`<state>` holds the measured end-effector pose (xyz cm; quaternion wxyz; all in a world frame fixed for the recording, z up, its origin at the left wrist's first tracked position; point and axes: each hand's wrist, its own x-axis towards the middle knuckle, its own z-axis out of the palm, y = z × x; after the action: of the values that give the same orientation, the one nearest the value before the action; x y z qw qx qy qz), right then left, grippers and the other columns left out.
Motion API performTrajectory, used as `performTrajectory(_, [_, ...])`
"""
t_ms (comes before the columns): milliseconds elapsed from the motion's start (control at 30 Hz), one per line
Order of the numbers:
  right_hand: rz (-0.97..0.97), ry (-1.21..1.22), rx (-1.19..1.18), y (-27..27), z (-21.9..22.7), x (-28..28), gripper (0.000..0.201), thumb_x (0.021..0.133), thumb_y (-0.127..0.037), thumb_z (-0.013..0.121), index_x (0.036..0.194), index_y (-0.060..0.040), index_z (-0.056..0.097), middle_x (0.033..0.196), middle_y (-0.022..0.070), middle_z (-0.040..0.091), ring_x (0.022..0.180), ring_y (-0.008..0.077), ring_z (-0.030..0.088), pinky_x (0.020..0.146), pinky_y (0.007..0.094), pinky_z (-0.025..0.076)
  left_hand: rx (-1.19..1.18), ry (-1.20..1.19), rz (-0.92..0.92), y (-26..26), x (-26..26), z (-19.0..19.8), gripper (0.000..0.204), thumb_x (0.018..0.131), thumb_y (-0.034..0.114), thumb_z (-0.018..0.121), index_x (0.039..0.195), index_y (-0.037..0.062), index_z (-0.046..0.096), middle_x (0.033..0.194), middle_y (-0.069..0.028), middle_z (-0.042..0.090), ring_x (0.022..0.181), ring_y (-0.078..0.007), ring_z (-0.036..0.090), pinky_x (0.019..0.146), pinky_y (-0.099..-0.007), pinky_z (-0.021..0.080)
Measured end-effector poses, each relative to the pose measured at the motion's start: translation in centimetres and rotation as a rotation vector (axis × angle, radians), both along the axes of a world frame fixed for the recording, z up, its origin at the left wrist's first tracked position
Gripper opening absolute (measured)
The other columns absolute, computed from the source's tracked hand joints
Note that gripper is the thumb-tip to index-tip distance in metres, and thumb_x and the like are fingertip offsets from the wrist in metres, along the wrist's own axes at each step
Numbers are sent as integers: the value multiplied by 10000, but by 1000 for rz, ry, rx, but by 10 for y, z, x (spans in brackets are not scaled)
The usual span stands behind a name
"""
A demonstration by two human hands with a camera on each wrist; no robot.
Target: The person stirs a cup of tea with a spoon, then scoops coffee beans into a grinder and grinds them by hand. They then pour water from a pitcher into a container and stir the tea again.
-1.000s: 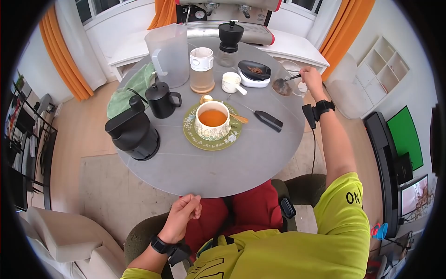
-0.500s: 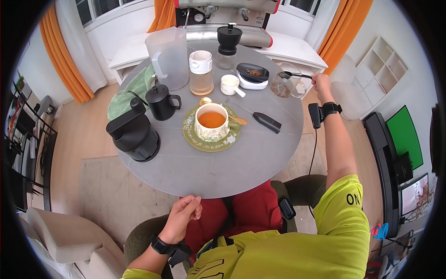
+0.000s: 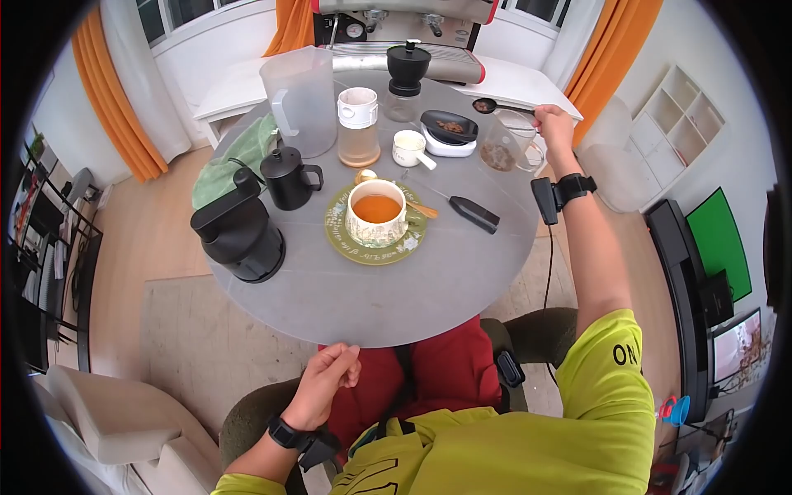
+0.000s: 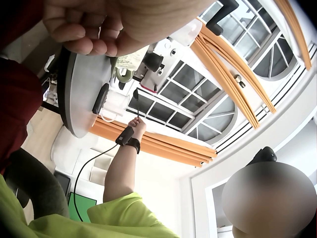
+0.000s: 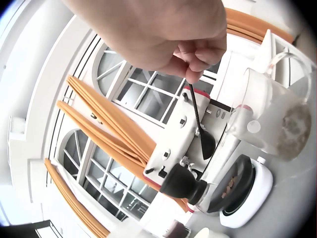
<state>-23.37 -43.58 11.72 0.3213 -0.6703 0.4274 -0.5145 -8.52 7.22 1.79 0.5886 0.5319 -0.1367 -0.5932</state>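
In the head view my right hand [image 3: 554,128] pinches the end of a black spoon's handle. The spoon's bowl [image 3: 484,106] is raised higher than the glass jug [image 3: 510,132], to its far left. Brown contents lie at the bottom of that jug. The right wrist view shows the spoon [image 5: 207,144] hanging from thumb and fingertips. Beside the jug, a black dish [image 3: 462,118] of brown beans sits on a white scale [image 3: 450,149]. My left hand [image 3: 328,375] idles by the near table edge, fingers loosely curled around nothing.
A cup of amber liquid [image 3: 378,223] stands on a green plate [image 3: 359,254]. Around it are a black-handled whisk [image 3: 474,214], small white pot [image 3: 407,148], hand grinder [image 3: 407,70], tall plastic pitcher [image 3: 301,107], black pot [image 3: 286,177] and black kettle [image 3: 239,231].
The spoon was down in the glass jug; it rose and now is out above it, bowl pointing left. My right hand shifted right, then back left. The left hand stayed put.
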Motion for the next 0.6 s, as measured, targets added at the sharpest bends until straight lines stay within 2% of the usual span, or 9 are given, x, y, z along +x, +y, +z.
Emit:
performTrajectory(67, [-51, 205, -119, 1, -8, 12, 160, 803, -122, 571, 863, -7, 664, 706, 108, 663, 667, 196, 643, 637, 324, 480, -10, -5, 1, 0, 0, 0, 247, 978, 177, 498, 749, 88, 472, 682, 8, 468, 636, -93, 429, 616, -234, 368])
performTrajectory(100, [-49, 204, -119, 7, -8, 18, 160, 803, -122, 571, 863, -7, 664, 706, 108, 663, 667, 196, 643, 637, 324, 480, -21, -8, 0, 1, 0, 0, 247, 977, 177, 499, 749, 86, 472, 682, 8, 467, 635, -94, 430, 616, -235, 368])
performTrajectory(200, [-94, 401, -386, 26, -13, 36, 147, 852, -163, 590, 892, -33, 646, 753, 163, 662, 717, 332, 646, 690, 411, 496, -48, -87, -8, 2, -2, 1, 241, 976, 180, 499, 758, 80, 473, 682, 4, 479, 631, -93, 434, 621, -234, 368])
performTrajectory(333, [-69, 527, -613, 39, -16, 47, 114, 861, -145, 583, 908, -46, 613, 770, 161, 657, 723, 348, 633, 679, 437, 493, -107, -235, 9, 5, -12, 22, 261, 960, 179, 540, 725, 76, 494, 664, 21, 510, 608, -65, 448, 590, -230, 368])
performTrajectory(400, [-61, 637, -795, 45, -17, 49, 95, 871, -130, 566, 917, -48, 576, 768, 144, 645, 740, 337, 624, 668, 440, 493, -221, -651, 133, 12, -20, 47, 251, 954, 141, 527, 720, 57, 494, 651, 5, 510, 564, -77, 448, 523, -241, 352])
performTrajectory(433, [-65, 635, -785, 49, -17, 49, 95, 871, -130, 566, 917, -48, 576, 768, 144, 645, 740, 337, 624, 668, 440, 493, -216, -655, 124, 17, -21, 56, 251, 954, 141, 527, 720, 57, 494, 651, 5, 510, 564, -77, 448, 523, -241, 352])
performTrajectory(500, [-11, 632, -991, 57, -15, 47, 85, 866, -122, 560, 914, -52, 561, 769, 135, 631, 756, 323, 616, 668, 431, 496, -583, -1156, 296, 32, -19, 72, 127, 884, 93, 592, 789, 34, 533, 697, -21, 535, 591, -122, 475, 552, -262, 368])
performTrajectory(567, [-30, 601, -987, 59, -15, 46, 80, 865, -120, 559, 905, -51, 559, 773, 133, 632, 767, 318, 615, 669, 428, 497, -697, -1525, 268, 63, -14, 93, 64, 845, 45, 576, 850, 21, 517, 685, -39, 514, 589, -146, 484, 538, -266, 369])
performTrajectory(600, [-34, 572, -994, 59, -14, 44, 77, 863, -119, 557, 896, -50, 557, 777, 131, 632, 779, 313, 613, 671, 425, 497, -875, -1557, 276, 74, -12, 95, 162, 865, 169, 576, 785, 53, 497, 697, -25, 515, 636, -172, 502, 619, -300, 417])
